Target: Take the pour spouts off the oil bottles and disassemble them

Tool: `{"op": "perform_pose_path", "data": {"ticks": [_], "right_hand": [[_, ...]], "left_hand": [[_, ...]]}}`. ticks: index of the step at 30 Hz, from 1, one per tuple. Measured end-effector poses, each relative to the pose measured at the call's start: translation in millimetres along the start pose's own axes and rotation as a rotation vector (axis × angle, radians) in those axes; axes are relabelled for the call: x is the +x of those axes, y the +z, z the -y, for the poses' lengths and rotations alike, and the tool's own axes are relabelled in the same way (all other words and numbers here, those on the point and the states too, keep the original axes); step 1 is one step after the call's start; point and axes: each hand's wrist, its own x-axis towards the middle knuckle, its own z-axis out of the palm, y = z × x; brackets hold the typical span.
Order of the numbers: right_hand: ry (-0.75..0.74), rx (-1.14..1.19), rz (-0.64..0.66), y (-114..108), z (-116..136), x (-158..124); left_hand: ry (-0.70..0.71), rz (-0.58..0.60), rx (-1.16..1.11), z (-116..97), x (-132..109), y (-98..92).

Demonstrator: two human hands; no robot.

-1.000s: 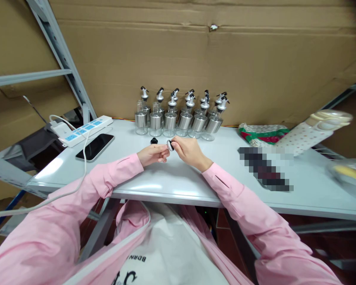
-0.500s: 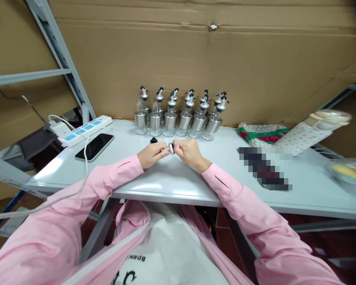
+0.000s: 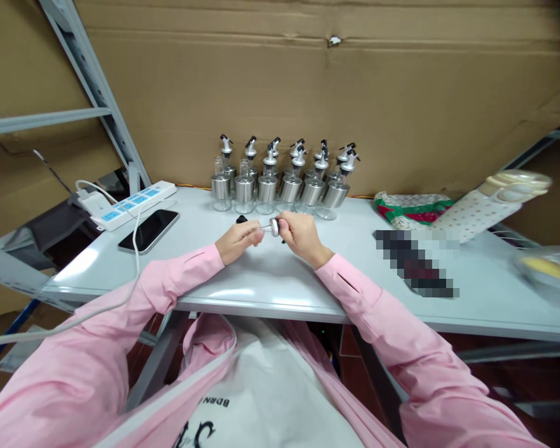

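Note:
My left hand and my right hand meet over the white table, both in pink sleeves. Between them is a small silver pourer cap with a thin stem. My right hand grips the cap's round head, and my left hand's fingers pinch the thin stem. A small black cap lies on the table just behind my left hand. Behind both stands a cluster of several glass oil bottles with steel bands and pourer tops.
A black phone and a white power strip with cables lie at the left. At the right are a patterned cloth, a dotted cylinder and a plastic bag. Cardboard walls the back.
The silver cap has turned in my right hand and lifted a little; its thin stem now shows, pinched in my left fingers. Both hands stayed in place.

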Motion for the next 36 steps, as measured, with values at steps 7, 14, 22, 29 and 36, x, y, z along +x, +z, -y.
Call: {"op": "perform_pose_path", "data": {"ticks": [7, 14, 22, 29, 36], "right_hand": [[-0.113, -0.025, 0.023, -4, 2, 2], [-0.142, -0.053, 0.071, -3, 3, 2], [-0.116, -0.083, 0.112, -1, 3, 0], [-0.1, -0.067, 0.111, -2, 7, 2], [-0.03, -0.05, 0.211, 1, 7, 0]], "left_hand": [[-0.429, 0.347, -0.735, 0, 5, 8.6], [-0.399, 0.225, -0.899, -2, 5, 7.6], [-0.357, 0.233, -0.881, -1, 4, 7.8], [-0.241, 0.148, -0.745, 3, 6, 7.0], [-0.109, 0.133, -0.159, -4, 3, -9.2]]}}
